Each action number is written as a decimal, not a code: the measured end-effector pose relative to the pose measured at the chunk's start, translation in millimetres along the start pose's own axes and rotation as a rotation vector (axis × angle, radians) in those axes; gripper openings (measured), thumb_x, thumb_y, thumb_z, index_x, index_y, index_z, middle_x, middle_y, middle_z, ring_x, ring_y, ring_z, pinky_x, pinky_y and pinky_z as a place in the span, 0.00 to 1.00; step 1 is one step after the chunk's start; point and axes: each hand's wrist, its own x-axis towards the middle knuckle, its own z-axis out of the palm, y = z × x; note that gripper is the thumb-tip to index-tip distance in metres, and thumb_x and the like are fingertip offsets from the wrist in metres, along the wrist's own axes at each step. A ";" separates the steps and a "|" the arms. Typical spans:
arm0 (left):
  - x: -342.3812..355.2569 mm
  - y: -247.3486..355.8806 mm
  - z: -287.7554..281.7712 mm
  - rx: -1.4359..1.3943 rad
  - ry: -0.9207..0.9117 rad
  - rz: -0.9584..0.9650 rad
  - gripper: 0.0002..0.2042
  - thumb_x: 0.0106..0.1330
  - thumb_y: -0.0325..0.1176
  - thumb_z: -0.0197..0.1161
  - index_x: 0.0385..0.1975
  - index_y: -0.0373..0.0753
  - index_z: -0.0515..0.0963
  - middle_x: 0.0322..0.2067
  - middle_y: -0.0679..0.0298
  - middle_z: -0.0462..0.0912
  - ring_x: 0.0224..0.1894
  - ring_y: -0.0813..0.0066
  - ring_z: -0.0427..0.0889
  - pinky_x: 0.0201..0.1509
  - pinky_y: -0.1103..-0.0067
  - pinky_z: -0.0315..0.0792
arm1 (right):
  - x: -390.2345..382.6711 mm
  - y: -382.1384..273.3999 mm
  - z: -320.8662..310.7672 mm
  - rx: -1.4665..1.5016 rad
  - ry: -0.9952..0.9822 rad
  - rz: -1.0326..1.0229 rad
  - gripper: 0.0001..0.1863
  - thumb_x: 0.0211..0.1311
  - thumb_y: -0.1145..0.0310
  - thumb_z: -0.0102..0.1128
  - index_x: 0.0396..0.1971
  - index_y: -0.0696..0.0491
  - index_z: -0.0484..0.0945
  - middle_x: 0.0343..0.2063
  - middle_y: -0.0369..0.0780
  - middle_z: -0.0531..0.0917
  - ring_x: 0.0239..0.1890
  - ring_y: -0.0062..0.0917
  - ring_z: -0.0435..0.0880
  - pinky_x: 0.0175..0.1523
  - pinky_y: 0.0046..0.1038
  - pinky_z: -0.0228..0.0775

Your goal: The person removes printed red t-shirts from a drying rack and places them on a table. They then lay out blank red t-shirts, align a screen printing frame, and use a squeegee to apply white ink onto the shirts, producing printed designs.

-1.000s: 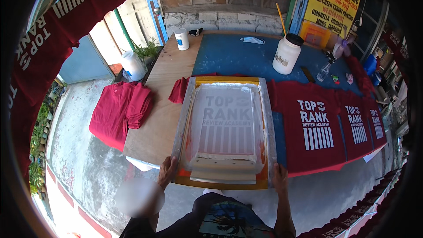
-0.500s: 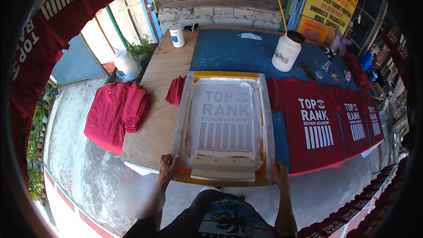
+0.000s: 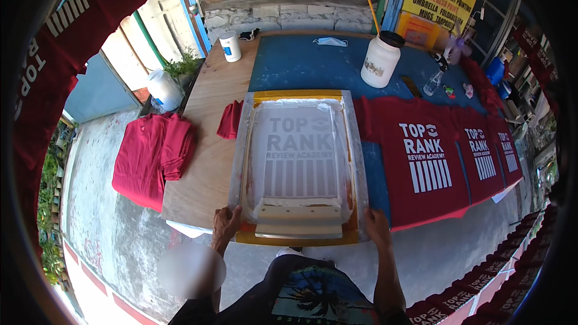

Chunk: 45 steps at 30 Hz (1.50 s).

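A silkscreen printing frame (image 3: 239,162) lies on the table over a maroon T-shirt whose sleeve (image 3: 230,120) sticks out on the left. White ink smears its mesh (image 3: 289,174), where lettering and vertical stripes show through. A wide, pale squeegee (image 3: 298,221) rests inside the frame along its near end. At the near left corner, my left hand (image 3: 225,224) is closed around the frame's edge. My right hand (image 3: 377,227) grips the near right corner, its fingers partly hidden.
Printed maroon shirts (image 3: 426,198) lie along the table's right side. Folded maroon shirts (image 3: 150,159) are stacked at the left. A white jar (image 3: 380,63) with a stick, a small white tub (image 3: 230,47) and a face mask (image 3: 330,41) stand or lie farther back. More shirts (image 3: 66,42) hang around.
The whole view has shifted slightly, so the table and its things appear a little farther left and up. Both hands keep hold of the frame, and the squeegee stays in it.
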 end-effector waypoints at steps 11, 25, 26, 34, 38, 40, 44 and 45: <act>0.3 46.8 -30.9 0.219 -0.240 -0.144 0.42 0.71 0.68 0.55 0.43 0.21 0.87 0.45 0.31 0.87 0.54 0.39 0.88 0.61 0.56 0.78 | 1.6 4.1 4.9 -0.016 0.016 0.007 0.25 0.80 0.52 0.56 0.52 0.61 0.87 0.46 0.60 0.82 0.52 0.57 0.83 0.59 0.49 0.73; -57.1 121.2 33.6 0.424 -0.405 1.180 0.42 0.57 0.29 0.80 0.72 0.31 0.65 0.63 0.40 0.71 0.68 0.38 0.72 0.75 0.52 0.68 | -46.5 -15.0 -14.3 -0.013 -0.172 -0.111 0.55 0.66 0.52 0.73 0.82 0.59 0.49 0.69 0.64 0.73 0.72 0.59 0.72 0.75 0.45 0.65; -51.2 125.6 41.0 0.441 -0.487 1.172 0.43 0.55 0.28 0.80 0.71 0.31 0.65 0.62 0.40 0.71 0.68 0.38 0.73 0.75 0.52 0.69 | -45.1 -13.7 -11.3 -0.035 -0.113 -0.222 0.57 0.65 0.53 0.74 0.82 0.58 0.46 0.69 0.65 0.72 0.73 0.59 0.71 0.76 0.46 0.64; -48.1 139.4 65.2 0.650 -0.502 1.184 0.42 0.54 0.20 0.73 0.72 0.34 0.64 0.54 0.41 0.76 0.58 0.42 0.79 0.65 0.55 0.78 | -43.8 2.4 -4.7 0.107 -0.166 -0.190 0.58 0.65 0.51 0.74 0.84 0.53 0.45 0.71 0.64 0.71 0.67 0.61 0.76 0.71 0.48 0.71; -29.5 166.6 59.7 0.477 -0.474 0.974 0.32 0.61 0.15 0.66 0.68 0.41 0.79 0.51 0.50 0.86 0.50 0.51 0.87 0.60 0.58 0.83 | -43.9 3.1 -3.2 0.119 -0.195 -0.132 0.58 0.65 0.50 0.73 0.84 0.51 0.44 0.68 0.62 0.74 0.60 0.63 0.82 0.66 0.49 0.76; -24.7 178.8 52.6 0.428 -0.470 1.021 0.31 0.60 0.14 0.66 0.67 0.41 0.80 0.50 0.50 0.88 0.48 0.51 0.88 0.56 0.60 0.85 | -43.8 3.7 -3.3 0.133 -0.203 -0.118 0.58 0.66 0.49 0.73 0.84 0.49 0.43 0.68 0.61 0.75 0.59 0.63 0.83 0.65 0.49 0.77; -40.7 194.7 39.2 0.409 -0.499 0.961 0.32 0.60 0.14 0.63 0.68 0.42 0.79 0.52 0.47 0.87 0.52 0.50 0.87 0.59 0.61 0.83 | -43.4 5.6 -2.8 0.148 -0.223 -0.087 0.59 0.65 0.49 0.73 0.85 0.48 0.42 0.67 0.60 0.77 0.59 0.63 0.83 0.65 0.49 0.77; -48.9 196.3 36.6 0.409 -0.526 0.924 0.33 0.60 0.15 0.60 0.69 0.42 0.78 0.55 0.46 0.85 0.55 0.48 0.86 0.62 0.61 0.82 | -43.4 6.0 -2.2 0.145 -0.206 -0.114 0.59 0.65 0.49 0.73 0.85 0.48 0.42 0.67 0.60 0.77 0.59 0.63 0.83 0.65 0.49 0.77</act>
